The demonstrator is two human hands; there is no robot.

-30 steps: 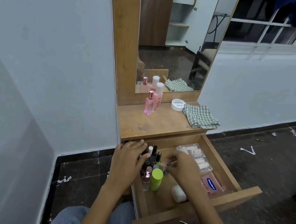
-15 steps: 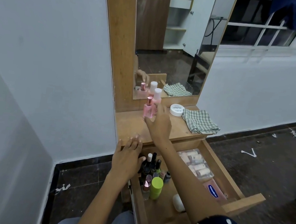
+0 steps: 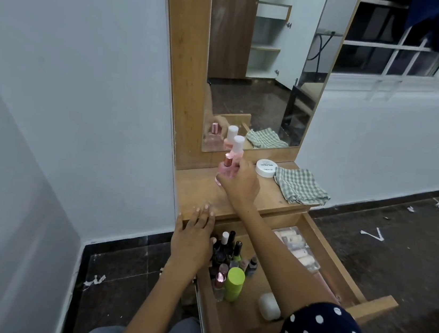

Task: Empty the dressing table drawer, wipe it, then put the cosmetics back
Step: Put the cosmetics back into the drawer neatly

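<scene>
The dressing table drawer (image 3: 373, 302) stands pulled open. Inside it are several nail polish bottles (image 3: 227, 248), a green-capped bottle (image 3: 235, 284), a white oval piece (image 3: 269, 306) and a clear box of small tubes (image 3: 298, 248). On the tabletop (image 3: 196, 188) my right hand (image 3: 241, 183) wraps thumb and fingers around a pink perfume bottle (image 3: 225, 167). Just behind it stands a taller pink bottle with a white cap (image 3: 237, 147). My left hand (image 3: 193, 238) lies flat, fingers straight, on the tabletop's front edge above the drawer's left corner.
A white round jar (image 3: 266, 168) and a folded checked cloth (image 3: 300, 187) lie on the tabletop's right side. The mirror (image 3: 266, 74) rises behind. A white wall is close on the left. Dark floor with paper scraps spreads to the right.
My right hand left the drawer, reached up to the tabletop and closed around the pink perfume bottle. My left hand slid up from the nail polishes to the tabletop edge.
</scene>
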